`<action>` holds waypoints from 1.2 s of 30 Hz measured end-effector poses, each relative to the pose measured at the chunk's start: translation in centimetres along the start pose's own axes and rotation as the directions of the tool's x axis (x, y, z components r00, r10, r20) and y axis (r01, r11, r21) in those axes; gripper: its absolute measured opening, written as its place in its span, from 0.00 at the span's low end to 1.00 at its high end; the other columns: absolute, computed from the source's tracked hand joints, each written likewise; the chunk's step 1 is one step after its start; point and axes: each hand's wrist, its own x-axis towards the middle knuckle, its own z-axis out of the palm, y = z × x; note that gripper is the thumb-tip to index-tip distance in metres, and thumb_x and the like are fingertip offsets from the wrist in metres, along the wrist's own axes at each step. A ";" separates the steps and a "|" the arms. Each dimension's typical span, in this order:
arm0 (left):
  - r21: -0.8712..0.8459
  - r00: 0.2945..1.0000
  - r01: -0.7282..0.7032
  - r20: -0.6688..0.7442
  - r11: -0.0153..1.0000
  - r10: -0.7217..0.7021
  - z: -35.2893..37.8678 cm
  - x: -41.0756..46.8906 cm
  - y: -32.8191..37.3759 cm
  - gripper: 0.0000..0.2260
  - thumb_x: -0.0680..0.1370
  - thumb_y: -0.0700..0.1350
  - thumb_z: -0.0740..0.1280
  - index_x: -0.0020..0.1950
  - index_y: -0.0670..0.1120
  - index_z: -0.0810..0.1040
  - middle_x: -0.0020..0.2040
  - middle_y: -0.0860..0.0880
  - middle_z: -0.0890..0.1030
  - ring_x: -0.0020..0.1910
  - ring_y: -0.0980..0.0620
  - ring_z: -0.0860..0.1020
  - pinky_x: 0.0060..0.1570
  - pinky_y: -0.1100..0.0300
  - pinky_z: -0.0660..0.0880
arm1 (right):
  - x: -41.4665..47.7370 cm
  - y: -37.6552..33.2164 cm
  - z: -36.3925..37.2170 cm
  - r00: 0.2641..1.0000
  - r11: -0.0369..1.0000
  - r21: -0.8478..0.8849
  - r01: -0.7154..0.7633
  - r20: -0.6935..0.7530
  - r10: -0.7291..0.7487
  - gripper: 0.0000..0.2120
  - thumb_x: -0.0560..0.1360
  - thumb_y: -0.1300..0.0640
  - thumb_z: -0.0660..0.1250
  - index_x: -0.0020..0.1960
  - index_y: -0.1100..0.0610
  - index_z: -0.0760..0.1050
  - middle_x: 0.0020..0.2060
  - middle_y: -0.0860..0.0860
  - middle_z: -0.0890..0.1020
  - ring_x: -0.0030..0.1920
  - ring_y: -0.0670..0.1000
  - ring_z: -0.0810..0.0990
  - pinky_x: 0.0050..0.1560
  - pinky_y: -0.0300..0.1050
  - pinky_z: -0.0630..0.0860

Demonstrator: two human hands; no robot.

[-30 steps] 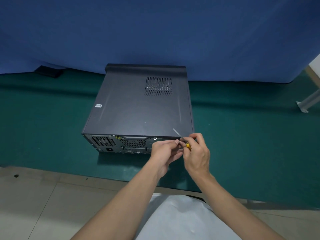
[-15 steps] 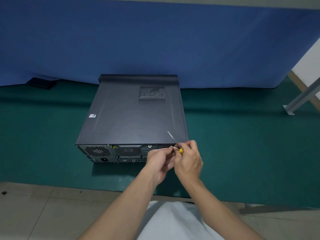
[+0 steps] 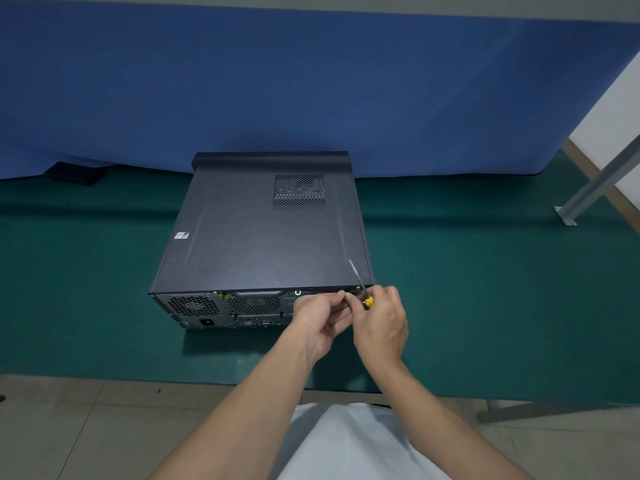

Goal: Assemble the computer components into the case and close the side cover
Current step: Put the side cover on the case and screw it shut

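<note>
Blue cloth (image 3: 311,81) hangs across pretty much the whole back of the room, with a bit of white wall (image 3: 618,109) and a slanted metal strut (image 3: 595,188) off on the right. Under it the table (image 3: 485,306) is covered in dark green felt, and pale floor tiles (image 3: 69,438) show past its near edge. The black computer case (image 3: 194,306) lies flat near the middle of the table, rear ports facing the person, and the side cover (image 3: 259,244) is on top and looks seated, vent grille (image 3: 299,191) toward the far end. A small dark box (image 3: 74,173) sits at the back left, well apart from the case. Both hands meet at the case's rear right top corner. The right hand (image 3: 382,327) grips a little yellow-handled screwdriver (image 3: 357,277), shaft angled up over the cover. The left hand (image 3: 320,323) has its fingers (image 3: 341,296) curled with the tips pinched together right beside it, but I can't tell if there's anything in them, too small.
</note>
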 end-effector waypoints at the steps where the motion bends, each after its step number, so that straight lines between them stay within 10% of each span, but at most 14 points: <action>1: -0.008 1.000 0.014 -0.004 1.000 -0.014 0.1 0.0 0.1 0.03 0.77 0.31 0.65 0.47 0.33 0.78 0.44 0.35 0.84 0.39 0.44 0.85 0.35 0.56 0.81 | 0.1 -0.1 -0.1 0.999 0.999 -0.008 -0.046 0.013 0.047 0.13 0.75 0.47 0.69 0.47 0.57 0.75 0.46 0.52 0.74 0.43 0.57 0.76 0.38 0.47 0.68; 9: -0.038 0.995 0.060 -0.075 0.997 -0.062 1.1 -0.4 0.3 0.02 0.77 0.30 0.65 0.47 0.33 0.77 0.42 0.36 0.83 0.35 0.45 0.84 0.30 0.58 0.80 | -1.2 0.3 -1.8 0.974 0.970 0.213 -0.119 0.213 0.073 0.06 0.78 0.56 0.64 0.51 0.56 0.68 0.49 0.52 0.76 0.51 0.54 0.74 0.47 0.46 0.67; 18: -0.060 0.994 0.061 -0.081 0.996 -0.066 1.3 -0.7 0.3 0.02 0.78 0.30 0.63 0.49 0.32 0.75 0.41 0.36 0.83 0.36 0.44 0.84 0.34 0.53 0.81 | -4.1 1.7 -3.5 0.913 0.962 0.230 -0.145 0.407 0.041 0.07 0.80 0.58 0.60 0.44 0.54 0.74 0.35 0.51 0.80 0.32 0.53 0.76 0.37 0.49 0.76; 36: -0.070 0.993 0.055 -0.098 0.996 -0.062 1.3 -0.7 0.2 0.03 0.78 0.31 0.63 0.50 0.32 0.76 0.39 0.36 0.84 0.36 0.45 0.85 0.35 0.54 0.80 | -3.7 0.6 -3.6 0.891 0.958 0.224 -0.180 0.451 0.062 0.08 0.80 0.57 0.60 0.43 0.54 0.74 0.35 0.51 0.80 0.35 0.56 0.78 0.37 0.45 0.74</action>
